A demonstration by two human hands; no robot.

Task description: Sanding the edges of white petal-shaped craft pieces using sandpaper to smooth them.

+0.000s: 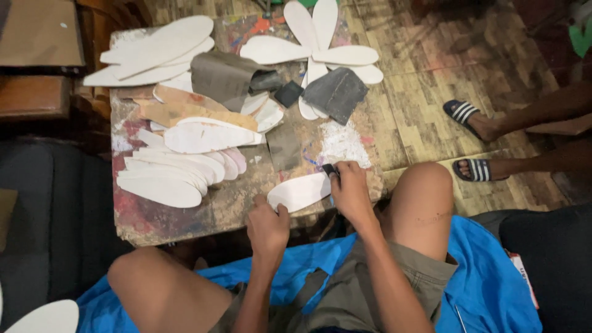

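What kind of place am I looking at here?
Probably a small informal shoemaking workshop: stacks of white insole cut-outs cover a low paint-stained table, sandpaper sheets lie about, and both hands hold one insole.

We are seeing only one small white label with red edging (523,277), lying on the blue cloth (493,271) at the lower right, its print too small to tell.

Low paint-stained table (154,225) before me. Wood-pattern floor (419,105) right of table, dim warm light. Dark cushion (43,222) left of table. Blue cloth (487,277) under me, below table.
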